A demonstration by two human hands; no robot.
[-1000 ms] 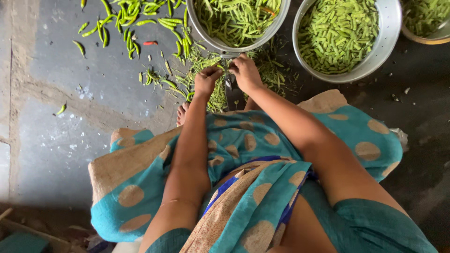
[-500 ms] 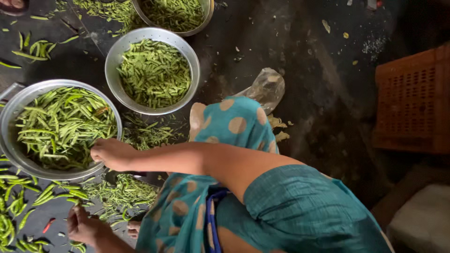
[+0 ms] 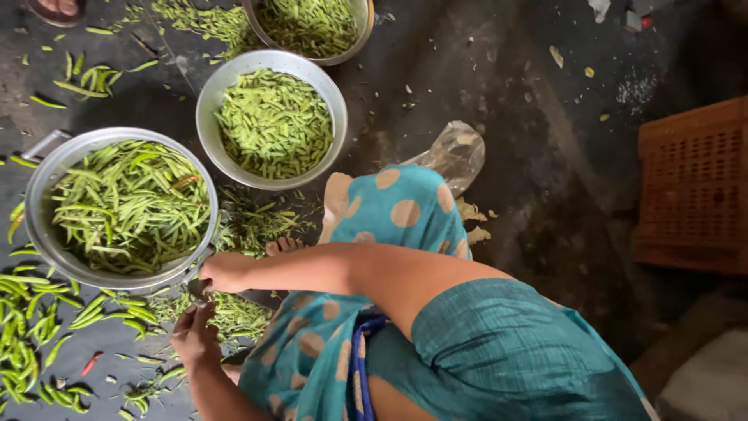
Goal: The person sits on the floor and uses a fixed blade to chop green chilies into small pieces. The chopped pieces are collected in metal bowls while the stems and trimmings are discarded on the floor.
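Both hands (image 3: 209,300) perhaps pinching beans (image 3: 226,312)

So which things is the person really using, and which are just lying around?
In use:
right hand
left hand
blade
loose beans
bowl of whole beans
bowl of cut beans

Lying about:
orange crate
plastic bag
red chilli

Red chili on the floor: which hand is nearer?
Left. The left hand is just right of the red chili; the right hand is higher up, by the big bowl.
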